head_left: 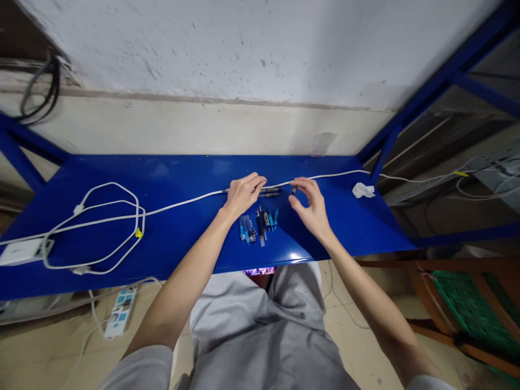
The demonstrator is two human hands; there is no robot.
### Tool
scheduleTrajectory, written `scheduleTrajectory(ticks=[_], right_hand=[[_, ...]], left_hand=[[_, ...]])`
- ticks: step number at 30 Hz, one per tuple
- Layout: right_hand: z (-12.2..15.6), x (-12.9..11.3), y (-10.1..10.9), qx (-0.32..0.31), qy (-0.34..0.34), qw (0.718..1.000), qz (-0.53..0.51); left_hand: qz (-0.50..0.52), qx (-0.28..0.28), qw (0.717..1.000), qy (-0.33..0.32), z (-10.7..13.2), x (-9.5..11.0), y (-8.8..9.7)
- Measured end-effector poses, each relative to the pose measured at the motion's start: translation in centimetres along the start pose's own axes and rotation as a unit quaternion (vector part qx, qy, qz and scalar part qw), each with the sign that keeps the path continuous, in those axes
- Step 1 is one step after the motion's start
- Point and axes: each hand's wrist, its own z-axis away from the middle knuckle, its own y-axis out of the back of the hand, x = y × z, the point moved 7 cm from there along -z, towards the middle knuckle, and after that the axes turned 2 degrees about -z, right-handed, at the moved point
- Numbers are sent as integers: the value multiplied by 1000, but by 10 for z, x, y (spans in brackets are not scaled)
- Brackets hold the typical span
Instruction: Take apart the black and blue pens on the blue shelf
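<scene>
Pinch grip: right hand point(312, 210) holds dark part point(293, 190); left hand point(242, 196) clamps pens point(271, 192) to desk point(182, 233), likely against rolling.

Two dark pens point(270, 191) lie on the one blue surface point(182, 238), with one small dark piece point(293, 190) beside them. The cluster of pen parts point(259, 225) holds about seven pieces, too tightly packed to count surely. There is one crumpled white scrap point(363, 190) and one power strip point(119, 312).

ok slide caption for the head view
Left hand on dark pens, right hand pinching a small dark part, near a cluster of blue pen parts on a blue shelf.
</scene>
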Motion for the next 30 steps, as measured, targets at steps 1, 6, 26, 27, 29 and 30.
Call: scheduleTrajectory(ticks=[1, 6, 26, 27, 29, 30], right_hand=[[-13, 3, -1, 23, -5, 999, -40], [-69, 36, -38, 56, -70, 972, -218], [-56, 52, -86, 1, -113, 933, -343], [-55, 53, -84, 8, -114, 930, -349], [-55, 55, -82, 13, -119, 925, -361], [-55, 56, -81, 7, -122, 922, -367]], left_hand=[[1, 0, 1000, 0, 0, 0, 0], [-2, -1, 1000, -1, 1, 1, 0], [-24, 26, 999, 26, 2, -10, 6], [-20, 27, 999, 28, 3, -9, 6], [-14, 25, 999, 30, 3, -9, 6], [-12, 23, 999, 31, 3, -9, 6]])
